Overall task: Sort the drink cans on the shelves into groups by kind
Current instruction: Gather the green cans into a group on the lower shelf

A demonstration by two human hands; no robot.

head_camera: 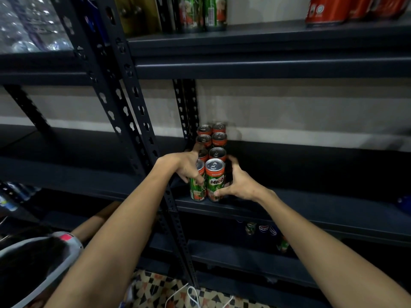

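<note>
While both hands bracket the front of the block, I log the lot as follows: Milo cans (pixel 211 150), green and red, standing upright in two columns on the middle shelf (pixel 311 210), running from its front edge back toward the wall beside the rear upright. Left hand (pixel 189 167) — fingers curled around the front-left can (pixel 196 185), thumb across its face. Right hand (pixel 240 185) — fingers wrapped behind the front-right can (pixel 214 181), thumb pressed low on its label. Step in hand, as I judge it: squaring the front pair into line with the rows behind. To do it well I would push low on the bodies rather than at the rims, since tall slim cans tip easily, and press both sides evenly so the columns close without skewing. More Milo cans (pixel 202 12) stand on the upper shelf (pixel 266 41) beside red cans (pixel 329 10); loose mixed cans (pixel 262 228) sit on the shelf below, too dim to identify fully — sorting is likely far from finished.
</note>
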